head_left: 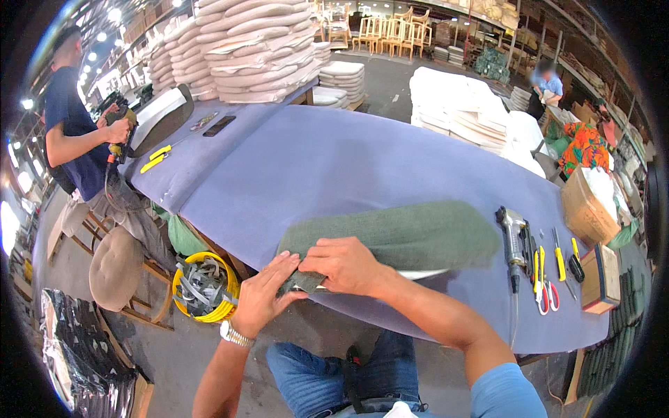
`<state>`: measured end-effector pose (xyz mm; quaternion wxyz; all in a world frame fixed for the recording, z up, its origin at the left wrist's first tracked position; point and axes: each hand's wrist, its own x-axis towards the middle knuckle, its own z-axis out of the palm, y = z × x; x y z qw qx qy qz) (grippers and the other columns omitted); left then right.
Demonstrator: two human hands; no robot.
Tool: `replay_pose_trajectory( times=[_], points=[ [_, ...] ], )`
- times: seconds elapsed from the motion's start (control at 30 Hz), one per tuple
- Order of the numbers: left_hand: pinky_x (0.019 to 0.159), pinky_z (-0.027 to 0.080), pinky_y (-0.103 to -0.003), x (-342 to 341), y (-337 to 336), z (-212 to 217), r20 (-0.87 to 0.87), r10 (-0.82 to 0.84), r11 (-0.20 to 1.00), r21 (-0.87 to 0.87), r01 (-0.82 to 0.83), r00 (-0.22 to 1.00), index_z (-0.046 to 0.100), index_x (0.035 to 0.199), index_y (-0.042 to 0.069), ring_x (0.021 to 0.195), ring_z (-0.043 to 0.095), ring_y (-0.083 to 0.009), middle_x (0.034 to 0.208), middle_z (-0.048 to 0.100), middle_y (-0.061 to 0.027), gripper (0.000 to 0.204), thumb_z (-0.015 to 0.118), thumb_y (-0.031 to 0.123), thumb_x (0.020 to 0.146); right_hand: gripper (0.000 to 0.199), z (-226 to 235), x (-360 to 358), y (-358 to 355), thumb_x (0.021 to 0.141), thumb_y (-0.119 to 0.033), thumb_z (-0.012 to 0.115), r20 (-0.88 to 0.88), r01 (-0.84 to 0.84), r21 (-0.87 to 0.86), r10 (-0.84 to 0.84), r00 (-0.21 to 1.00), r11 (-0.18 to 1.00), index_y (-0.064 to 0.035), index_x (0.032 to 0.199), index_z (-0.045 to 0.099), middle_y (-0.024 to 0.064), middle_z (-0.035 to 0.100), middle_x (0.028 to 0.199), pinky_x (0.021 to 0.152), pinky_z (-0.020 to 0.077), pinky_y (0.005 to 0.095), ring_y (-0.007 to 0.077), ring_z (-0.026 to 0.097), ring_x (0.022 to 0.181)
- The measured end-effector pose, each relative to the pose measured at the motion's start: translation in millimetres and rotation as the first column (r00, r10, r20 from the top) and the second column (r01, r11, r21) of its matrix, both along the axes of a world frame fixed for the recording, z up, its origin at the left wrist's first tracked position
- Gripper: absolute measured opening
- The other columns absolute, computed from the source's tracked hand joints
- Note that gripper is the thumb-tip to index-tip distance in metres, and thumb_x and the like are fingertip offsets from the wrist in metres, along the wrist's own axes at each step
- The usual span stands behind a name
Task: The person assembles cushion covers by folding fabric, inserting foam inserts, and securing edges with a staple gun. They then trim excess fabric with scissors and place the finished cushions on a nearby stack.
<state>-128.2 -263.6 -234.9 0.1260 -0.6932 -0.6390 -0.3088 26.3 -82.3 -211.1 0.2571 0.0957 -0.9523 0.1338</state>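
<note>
A long panel covered in dark green fabric (411, 233) lies across the near edge of the blue-covered table. A white layer shows under its front edge. My left hand (268, 292), with a metal watch at the wrist, grips the fabric at the panel's left end, thumb below and fingers on top. Close beside it, my right hand (345, 266) pinches a folded flap of the same fabric at the near left corner. The fingertips of both hands almost meet there. The panel's far right end looks blurred.
On the table's right lie a pneumatic staple gun (514, 240) with a hose, red-handled scissors (548, 298), yellow-handled tools (559, 261) and a box (601, 279). A yellow bucket of fabric strips (226, 306) stands below left. Cushion stacks (258, 52) rise behind; a co-worker (77, 132) works at left.
</note>
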Motion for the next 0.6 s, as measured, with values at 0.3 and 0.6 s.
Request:
replay_pose_trajectory(
  times=[0.3, 0.6],
  points=[
    [0.115, 0.043, -0.049, 10.5, -30.8, -0.6, -0.173, 0.013, 0.949, -0.308, -0.067, 0.985, 0.037, 0.156, 0.009, 0.151, 0.035, -0.0322, 0.163, 0.037, -0.0118, 0.094, 0.082, 0.019, 0.074, 0.063, 51.7, 103.2, -9.6, 0.089, -0.048, 0.074, 0.572, -0.053, -0.357, 0.263, 0.777, 0.933, -0.0119, 0.139, 0.06, 0.017, 0.057, 0.145, 0.111, 0.0443, 0.0466, 0.0385, 0.054, 0.133],
    [0.119, 0.028, -0.06, 27.9, 89.4, 43.6, -0.041, 0.105, 0.951, -0.287, -0.113, 0.994, 0.045, 0.153, 0.008, 0.147, 0.037, -0.0432, 0.161, 0.037, -0.0218, 0.086, 0.05, 0.071, 0.094, 0.069, 5.7, 138.1, 113.6, 0.099, -0.061, 0.051, 0.197, 0.777, 0.183, -0.796, 0.572, 0.603, -0.019, 0.154, 0.046, 0.0155, 0.037, 0.163, 0.122, 0.0222, 0.0601, 0.0362, 0.038, 0.148]
  ],
)
